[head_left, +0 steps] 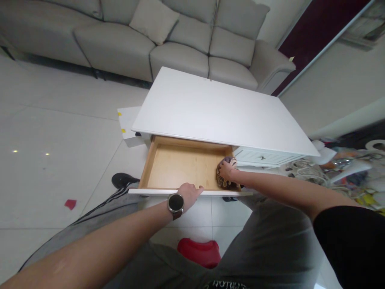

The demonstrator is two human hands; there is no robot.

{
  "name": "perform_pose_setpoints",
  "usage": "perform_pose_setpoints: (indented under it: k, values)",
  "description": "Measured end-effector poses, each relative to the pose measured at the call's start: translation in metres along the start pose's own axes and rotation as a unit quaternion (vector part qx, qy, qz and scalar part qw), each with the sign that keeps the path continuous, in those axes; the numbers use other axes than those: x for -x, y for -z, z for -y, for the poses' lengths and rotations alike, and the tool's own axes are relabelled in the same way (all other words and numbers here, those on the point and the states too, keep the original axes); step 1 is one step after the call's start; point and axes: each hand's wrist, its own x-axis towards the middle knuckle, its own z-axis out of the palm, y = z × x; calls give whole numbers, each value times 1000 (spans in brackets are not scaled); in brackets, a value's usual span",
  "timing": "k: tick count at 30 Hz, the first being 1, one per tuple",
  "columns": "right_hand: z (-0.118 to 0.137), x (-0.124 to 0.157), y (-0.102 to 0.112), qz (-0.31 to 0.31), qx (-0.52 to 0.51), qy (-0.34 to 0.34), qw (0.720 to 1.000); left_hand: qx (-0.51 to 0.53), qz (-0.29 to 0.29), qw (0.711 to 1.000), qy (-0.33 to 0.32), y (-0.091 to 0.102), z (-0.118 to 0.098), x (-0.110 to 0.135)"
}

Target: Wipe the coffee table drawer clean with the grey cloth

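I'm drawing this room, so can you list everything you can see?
sofa: one, grey-beige, along the back
cushion: one, beige, on the sofa
table: one, white, middle
open drawer: one, light wood, table's front
closed drawer: one, white, right of the open one
cloth: one, purple-brown, drawer's right corner
shoe: one, black, floor left of drawer
scrap: one, red, floor at left
plastic object: one, red, floor between the legs
clutter: many pieces, mixed colours, floor at right
watch: one, dark, left wrist
left hand: gripping the drawer's front edge
right hand: on the cloth
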Motion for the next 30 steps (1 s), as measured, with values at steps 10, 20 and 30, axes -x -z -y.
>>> perform_pose_setpoints:
  k: [10, 20, 30]
  values:
    - [-79, 40, 36, -94, -59, -106, 988, 36, -15, 999, -4, -4, 3, 0]
    - [-57, 66, -59, -107, -195, -112, 969, 21, -9, 1000, -4, -3, 2, 0]
    - [-79, 60, -54, -147, -178, -93, 968, 1, 4, 1000, -7, 1, 7, -7]
